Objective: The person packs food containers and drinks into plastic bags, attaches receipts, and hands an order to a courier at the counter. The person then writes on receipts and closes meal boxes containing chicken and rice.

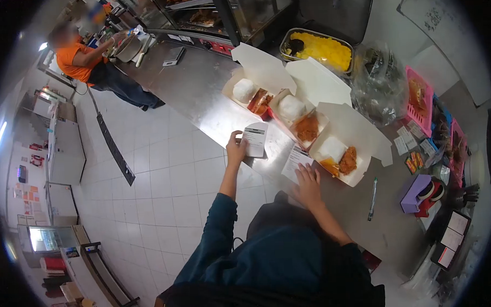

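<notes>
Pinched in my left hand point(236, 148) is a printed paper slip point(255, 140), held over the counter's edge. My right hand point(309, 184) lies with fingers spread on the lower part of a second printed slip point(296, 161), against the metal counter point(355, 201). Beyond the hands stand three open food boxes with lids folded back: the left one point(249, 96), the middle one point(296, 116) and the right one point(340, 160). Each holds a white ball or mound of rice and brown fried pieces. The right box is nearest to my right hand.
A tray of yellow food point(323, 50), a clear plastic bag point(381, 84) and a pink basket point(419, 101) stand behind. A pen point(373, 199) and purple tape dispenser point(417, 194) lie right. A co-worker in orange point(77, 62) stands far left by a pot point(127, 48).
</notes>
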### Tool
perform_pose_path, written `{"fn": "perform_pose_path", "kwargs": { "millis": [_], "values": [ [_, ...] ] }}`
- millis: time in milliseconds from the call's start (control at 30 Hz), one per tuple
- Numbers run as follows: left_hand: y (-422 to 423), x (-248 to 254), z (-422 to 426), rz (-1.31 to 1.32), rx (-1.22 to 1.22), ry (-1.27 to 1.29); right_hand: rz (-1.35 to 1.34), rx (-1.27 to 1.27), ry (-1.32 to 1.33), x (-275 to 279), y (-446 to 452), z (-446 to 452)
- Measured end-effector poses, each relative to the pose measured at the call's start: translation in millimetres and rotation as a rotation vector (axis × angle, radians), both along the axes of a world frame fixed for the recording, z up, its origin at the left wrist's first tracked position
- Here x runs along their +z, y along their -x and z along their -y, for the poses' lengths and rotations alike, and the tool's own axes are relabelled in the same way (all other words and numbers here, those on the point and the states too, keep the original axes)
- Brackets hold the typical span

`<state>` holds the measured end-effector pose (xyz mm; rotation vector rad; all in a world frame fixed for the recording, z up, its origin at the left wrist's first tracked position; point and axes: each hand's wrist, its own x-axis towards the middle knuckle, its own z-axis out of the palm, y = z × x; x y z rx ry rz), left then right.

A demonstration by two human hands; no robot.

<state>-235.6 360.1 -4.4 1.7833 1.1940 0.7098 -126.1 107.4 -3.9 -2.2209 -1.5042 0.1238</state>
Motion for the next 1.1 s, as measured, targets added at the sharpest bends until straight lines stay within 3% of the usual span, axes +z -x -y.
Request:
{"fn": "perform_pose_path", "kwargs": {
  "millis": [67, 100, 167, 300, 400, 533, 567, 667, 800, 933, 1067, 1100],
  "values": [
    [-8.6, -22.8, -14.7, -0.026, -0.061, -0.056, -0.001, -0.031, -0.004, 0.3, 3.4, -2.4],
    [-14.6, -26.3, -15.2, -0.047, -0.086, -0.261, -0.006, -0.041, -0.005, 3.7, 5.3, -3.0],
    [-23.9, -30.5, -18.6, -0.062, -0.164, -0.34, -0.01, -0.064, -0.009, 3.0, 7.9, -3.8],
    [-38.5, -4.6, -17.8, -0.319, -0.211, -0.371, -0.024, -0.072, -0.015, 3.6, 10.9, -7.4],
    [-41.3, -0.5, -15.5, -0.445, -0.079, -0.683, -0.029, -0.073, 0.03, 8.8, 13.2, -7.9],
    [-45.0, 0.8, -10.7, -0.505, -0.105, -0.725, -0.015, -0.078, 0.043, 14.6, 16.0, -11.8],
    [-45.4, -1.1, -8.3, -0.497, -0.204, -0.612, -0.014, -0.084, 0.045, 15.2, 16.9, -13.0],
    [-42.5, -20.3, 9.0, -0.431, -0.312, -0.622, 0.029, -0.051, 0.068, 12.3, 15.9, -15.9],
    [-35.4, -20.5, 5.6, -0.542, -0.385, -0.625, 0.066, -0.017, 0.131, 12.0, 10.4, -19.2],
    [-38.1, -4.6, -21.2, -0.404, -0.432, -0.486, 0.076, -0.024, 0.118, 11.7, 8.7, -18.9],
    [-38.0, -7.5, -30.2, -0.394, -0.449, -0.578, 0.144, -0.016, 0.06, 0.3, 6.6, -17.1],
    [-39.9, -6.7, -24.7, -0.45, -0.373, -0.722, 0.188, -0.012, 0.014, 5.0, 6.1, -17.9]
  ]
}}
